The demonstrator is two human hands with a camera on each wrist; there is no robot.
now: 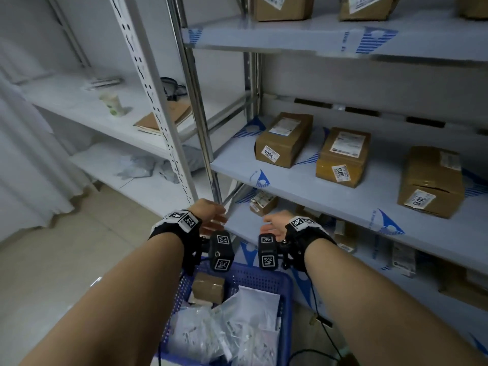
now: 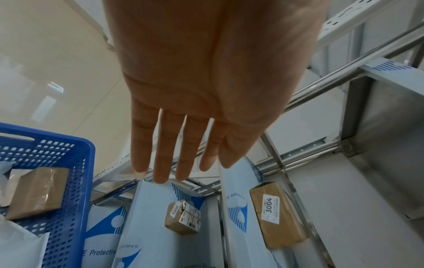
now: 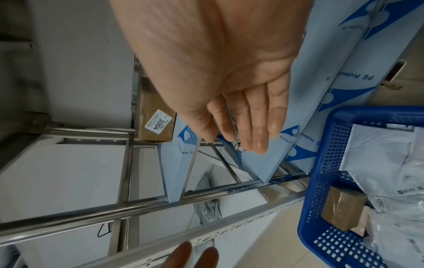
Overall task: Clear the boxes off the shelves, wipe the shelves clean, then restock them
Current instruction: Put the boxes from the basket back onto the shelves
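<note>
Both hands, the left hand (image 1: 211, 216) and right hand (image 1: 274, 223), are reaching empty, fingers straight, toward the small box (image 2: 182, 216) sitting near the lower shelf's (image 1: 243, 220) front left corner; cupping its two sides evenly should be steadying the carry into the blue basket (image 1: 286, 283).

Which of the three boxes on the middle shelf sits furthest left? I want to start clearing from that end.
The box labelled 3004, nearest the steel upright. The 3013 box is in the middle and the 3015 box furthest right.
</note>
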